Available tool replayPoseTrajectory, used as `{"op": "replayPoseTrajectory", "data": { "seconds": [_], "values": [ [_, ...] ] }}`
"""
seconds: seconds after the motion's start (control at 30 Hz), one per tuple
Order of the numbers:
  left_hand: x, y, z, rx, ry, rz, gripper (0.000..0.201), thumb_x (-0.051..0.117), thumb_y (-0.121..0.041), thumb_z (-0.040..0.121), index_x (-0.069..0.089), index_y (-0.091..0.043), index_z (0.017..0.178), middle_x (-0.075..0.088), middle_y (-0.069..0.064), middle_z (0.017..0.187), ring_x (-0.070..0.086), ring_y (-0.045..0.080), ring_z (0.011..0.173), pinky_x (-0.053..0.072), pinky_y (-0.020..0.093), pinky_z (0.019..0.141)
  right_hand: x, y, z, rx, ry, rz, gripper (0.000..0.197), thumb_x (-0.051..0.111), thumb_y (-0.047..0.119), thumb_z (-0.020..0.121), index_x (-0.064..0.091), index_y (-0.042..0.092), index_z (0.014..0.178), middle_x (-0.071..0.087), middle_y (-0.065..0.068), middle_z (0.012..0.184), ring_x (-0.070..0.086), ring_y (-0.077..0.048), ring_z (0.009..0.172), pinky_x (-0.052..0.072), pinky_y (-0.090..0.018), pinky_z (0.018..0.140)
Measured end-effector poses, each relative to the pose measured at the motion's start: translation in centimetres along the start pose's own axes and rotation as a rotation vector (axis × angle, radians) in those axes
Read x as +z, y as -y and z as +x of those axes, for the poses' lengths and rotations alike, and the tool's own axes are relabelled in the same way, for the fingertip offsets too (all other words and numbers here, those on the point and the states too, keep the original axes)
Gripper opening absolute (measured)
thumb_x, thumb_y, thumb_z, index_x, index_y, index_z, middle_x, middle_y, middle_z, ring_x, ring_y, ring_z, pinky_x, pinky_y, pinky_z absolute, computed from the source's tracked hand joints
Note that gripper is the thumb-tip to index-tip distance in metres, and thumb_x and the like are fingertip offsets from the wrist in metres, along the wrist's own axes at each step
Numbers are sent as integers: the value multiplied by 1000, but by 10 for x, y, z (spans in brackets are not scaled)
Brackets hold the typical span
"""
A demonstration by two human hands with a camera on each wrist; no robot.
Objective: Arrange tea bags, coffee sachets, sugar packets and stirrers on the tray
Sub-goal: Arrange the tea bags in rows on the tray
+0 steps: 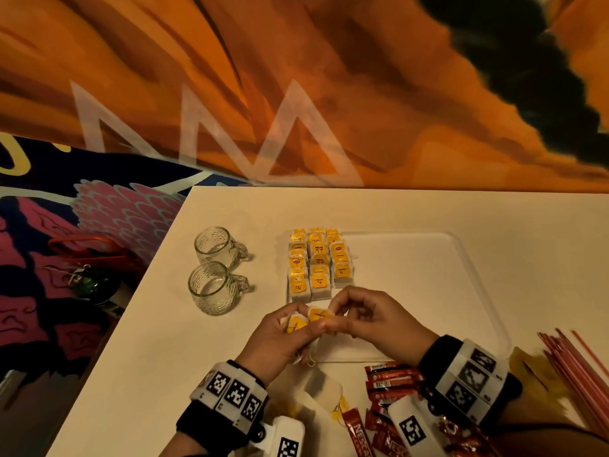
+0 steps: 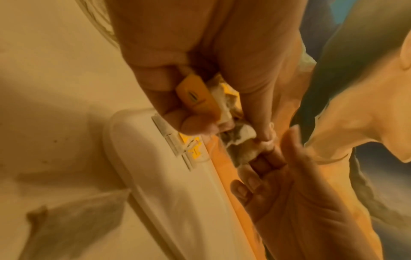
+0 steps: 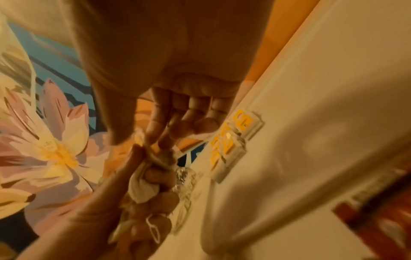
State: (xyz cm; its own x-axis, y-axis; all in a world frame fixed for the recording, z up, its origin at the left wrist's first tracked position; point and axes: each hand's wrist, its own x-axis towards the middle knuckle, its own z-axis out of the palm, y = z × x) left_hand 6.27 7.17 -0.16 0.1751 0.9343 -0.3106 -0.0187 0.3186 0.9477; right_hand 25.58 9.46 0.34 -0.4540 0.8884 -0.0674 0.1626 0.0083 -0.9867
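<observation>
Yellow-tagged tea bags lie in three neat columns at the far left of the white tray. Just in front of them, over the tray's near left part, my left hand grips a small bunch of tea bags, their yellow tags showing between the fingers. My right hand meets it from the right and pinches one bag out of that bunch with thumb and fingertips. Red coffee sachets lie near my wrists. Pink stirrers fan out at the right.
Two glass mugs stand on the table left of the tray. More loose tea bags and a yellow packet lie at the near edge. The table's left edge drops to a patterned floor with clutter.
</observation>
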Motion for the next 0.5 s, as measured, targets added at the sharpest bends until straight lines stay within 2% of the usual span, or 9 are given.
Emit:
{"op": "replayPoseTrajectory", "data": {
  "seconds": [0.1, 0.2, 0.27, 0.37, 0.43, 0.5],
  "values": [
    [1, 7, 1, -20, 30, 8, 13, 71, -5, 80, 59, -9, 79, 53, -3, 52, 43, 5, 41, 34, 14, 40, 3, -12, -3, 32, -75, -59, 8, 75, 20, 82, 71, 14, 85, 65, 4, 72, 48, -10, 63, 41, -21, 63],
    [-1, 11, 2, -40, 35, 7, 10, 70, -3, 81, 63, -2, 87, 54, -4, 51, 44, 5, 41, 35, 14, 40, -2, -20, -3, 61, -109, -94, 5, 74, 19, 83, 72, 15, 83, 60, 7, 66, 47, -9, 62, 40, -21, 62],
    [-8, 14, 3, -46, -8, 14, 11, 71, -7, 81, 67, -2, 91, 57, -2, 54, 45, 7, 43, 36, 15, 42, -10, -22, -2, 112, -55, -134, 5, 74, 21, 83, 72, 17, 83, 60, 9, 65, 47, -8, 62, 40, -20, 62],
    [-20, 17, 9, -85, -98, -13, 11, 73, -15, 79, 71, -13, 90, 58, 7, 64, 48, 13, 49, 40, 22, 50, -25, -29, 8, 209, 59, -288, 8, 75, 24, 82, 74, 17, 85, 62, 12, 67, 51, 3, 60, 39, -14, 63],
    [-24, 18, 13, -100, -118, -42, 12, 72, -15, 79, 71, -14, 90, 59, 10, 68, 49, 17, 53, 42, 24, 52, -37, -39, 21, 256, 19, -403, 10, 75, 26, 82, 73, 16, 85, 62, 13, 67, 53, 6, 60, 39, -12, 63],
    [-27, 18, 16, -98, -123, -42, 14, 71, -12, 81, 70, -10, 95, 59, 11, 69, 50, 17, 53, 41, 21, 46, -48, -49, 36, 293, -63, -475, 9, 75, 29, 82, 72, 20, 83, 62, 12, 71, 54, 3, 64, 41, -17, 67]
  ]
}}
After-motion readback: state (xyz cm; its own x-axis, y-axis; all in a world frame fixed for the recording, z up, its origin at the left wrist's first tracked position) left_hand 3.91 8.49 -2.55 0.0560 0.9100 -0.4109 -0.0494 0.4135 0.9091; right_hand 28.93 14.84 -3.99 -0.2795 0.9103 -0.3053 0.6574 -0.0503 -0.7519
